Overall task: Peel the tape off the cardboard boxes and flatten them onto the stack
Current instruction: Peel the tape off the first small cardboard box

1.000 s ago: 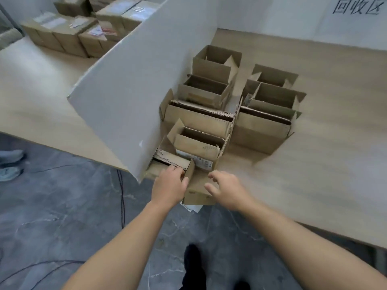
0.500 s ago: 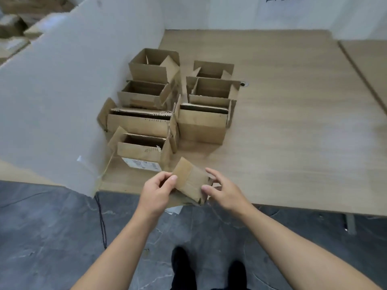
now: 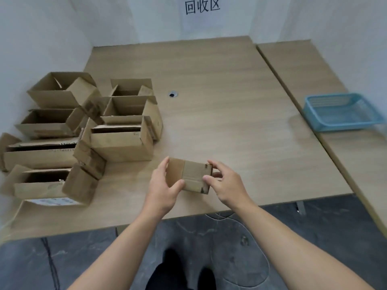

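Observation:
I hold a small closed cardboard box (image 3: 189, 175) just above the wooden table (image 3: 230, 126), near its front edge. A strip of brown tape runs across its top face. My left hand (image 3: 162, 188) grips the box's left end, thumb on the top face. My right hand (image 3: 225, 184) holds the right end with curled fingers. Several opened cardboard boxes (image 3: 121, 141) stand in a cluster at the left of the table, flaps up.
A blue plastic basket (image 3: 340, 111) sits on a second table at the right. White partition walls (image 3: 41, 38) close the left and back sides. A small cable hole (image 3: 172, 94) lies mid-table. Cables trail on the grey floor below the front edge.
My view has swung right, away from the white partition. Both hands took the small box from the table's front edge and carried it right, turning its taped face up.

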